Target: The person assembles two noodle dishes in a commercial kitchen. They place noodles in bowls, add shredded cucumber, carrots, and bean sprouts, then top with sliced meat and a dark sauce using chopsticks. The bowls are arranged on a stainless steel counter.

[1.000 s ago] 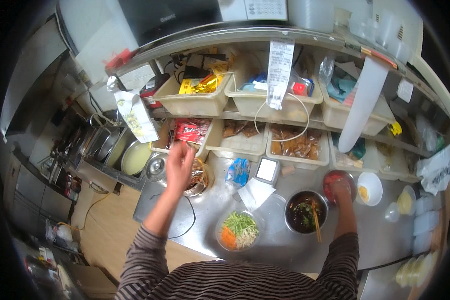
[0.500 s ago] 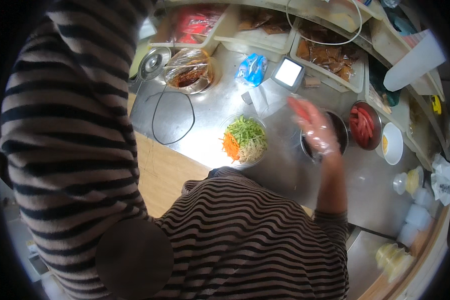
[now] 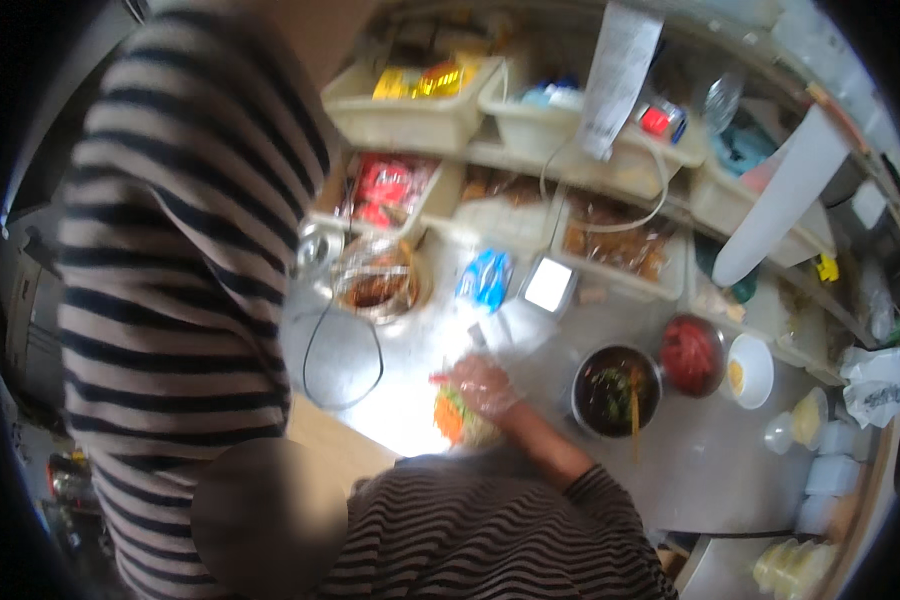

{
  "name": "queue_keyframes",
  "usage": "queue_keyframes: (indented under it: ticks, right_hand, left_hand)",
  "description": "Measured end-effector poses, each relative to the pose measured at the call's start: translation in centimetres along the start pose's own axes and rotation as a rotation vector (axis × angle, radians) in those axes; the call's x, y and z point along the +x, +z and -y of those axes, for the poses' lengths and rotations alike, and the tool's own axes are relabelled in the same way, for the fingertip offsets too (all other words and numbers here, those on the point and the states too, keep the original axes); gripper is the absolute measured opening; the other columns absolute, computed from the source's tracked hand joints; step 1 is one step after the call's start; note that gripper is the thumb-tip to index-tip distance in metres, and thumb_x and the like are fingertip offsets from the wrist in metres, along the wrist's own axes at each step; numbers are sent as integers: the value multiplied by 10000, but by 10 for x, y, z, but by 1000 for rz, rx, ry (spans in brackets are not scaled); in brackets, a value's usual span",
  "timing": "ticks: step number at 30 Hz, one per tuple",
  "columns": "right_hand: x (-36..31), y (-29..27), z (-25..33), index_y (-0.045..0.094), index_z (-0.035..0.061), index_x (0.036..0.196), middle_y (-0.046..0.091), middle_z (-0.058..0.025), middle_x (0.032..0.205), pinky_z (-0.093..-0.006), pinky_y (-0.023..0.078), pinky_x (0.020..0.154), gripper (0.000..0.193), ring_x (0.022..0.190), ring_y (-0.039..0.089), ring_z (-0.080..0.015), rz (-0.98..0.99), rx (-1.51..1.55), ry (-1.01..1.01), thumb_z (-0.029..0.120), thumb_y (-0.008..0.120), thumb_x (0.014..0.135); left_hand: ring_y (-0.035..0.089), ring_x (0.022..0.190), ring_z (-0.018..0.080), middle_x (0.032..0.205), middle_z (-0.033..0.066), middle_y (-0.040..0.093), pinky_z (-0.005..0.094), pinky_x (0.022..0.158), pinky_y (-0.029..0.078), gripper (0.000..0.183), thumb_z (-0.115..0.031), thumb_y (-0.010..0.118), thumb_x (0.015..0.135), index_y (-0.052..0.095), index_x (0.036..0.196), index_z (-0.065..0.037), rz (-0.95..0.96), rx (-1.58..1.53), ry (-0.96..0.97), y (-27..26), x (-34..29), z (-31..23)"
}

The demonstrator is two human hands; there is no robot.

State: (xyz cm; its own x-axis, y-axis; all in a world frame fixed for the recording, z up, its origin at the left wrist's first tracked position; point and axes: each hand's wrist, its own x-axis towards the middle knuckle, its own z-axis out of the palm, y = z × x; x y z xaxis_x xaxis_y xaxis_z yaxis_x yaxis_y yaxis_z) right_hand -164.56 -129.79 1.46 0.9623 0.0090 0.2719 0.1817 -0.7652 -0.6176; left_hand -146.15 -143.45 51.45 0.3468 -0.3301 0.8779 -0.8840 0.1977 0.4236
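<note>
The person's left hand is out of the picture: the large sleeve with black and beige stripes (image 3: 175, 250) fills the left side and the bare forearm is cut off at the top edge, so one cannot tell whether that hand is spread or gripping. The right hand (image 3: 485, 385), in a clear plastic glove, is blurred and hides part of a heap of orange, green and pale vegetable shreds (image 3: 449, 423). Its fingers appear closed on one red strip (image 3: 439, 379), whose end shows at the fingertips, just over the heap at the near side of the grey metal desk (image 3: 720, 470).

Three bowls stand to the right: one round steel bowl of dark liquid (image 3: 576, 402), one metal bowl of red strips (image 3: 722, 373) and one white bowl (image 3: 763, 374). Wooden chopsticks (image 3: 635, 412) lean in the first, too blurred to count.

The right forearm slants up and leftward from the lower right, palm downward.
</note>
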Motion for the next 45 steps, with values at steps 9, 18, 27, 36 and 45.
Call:
queue_keyframes:
  ticks: [9, 18, 27, 36, 45]
  right_hand:
    - [-2, -35, 19, 567, 81, 900, 570, -83, 859, -364, 439, 734, 161, 843, 547, -262, -270, -167, -43, 136, 536, 752]
    - [-59, -110, 25, 622, 86, 866, 594, -92, 845, -361, 461, 644, 148, 731, 572, -273, -623, -131, 209, 80, 573, 726]
    - [-79, -141, 21, 648, 145, 876, 609, -80, 846, -357, 464, 682, 175, 776, 574, -274, -710, -283, 340, 124, 611, 706]
    - [-18, -243, 43, 620, 78, 875, 575, -60, 764, -348, 433, 594, 212, 688, 556, -234, -700, -511, -54, 64, 620, 664]
    - [88, -312, 68, 618, 19, 848, 608, -87, 795, -313, 448, 607, 166, 713, 576, -216, -855, -692, -376, 8, 612, 682]
  left_hand:
    - [574, 724, 205, 828, 111, 618, 319, 611, 448, 209, -129, 625, 736, 606, 905, -9, 92, -166, -210, 10, 49, -1]
    - [561, 822, 233, 909, 159, 586, 323, 684, 449, 334, -160, 639, 744, 525, 974, 55, -110, 145, -200, 6, -10, -6]
    - [530, 673, 201, 708, 98, 560, 370, 581, 413, 26, -3, 542, 701, 551, 721, 10, -164, -923, -416, 17, 81, 26]
    - [593, 716, 231, 758, 183, 600, 346, 617, 447, 134, -12, 529, 714, 585, 828, 29, -170, -102, -195, 12, 26, -27]
    - [537, 802, 134, 865, 86, 543, 272, 716, 447, 368, -281, 525, 818, 512, 1047, 7, 325, -310, 209, -185, -36, -19]
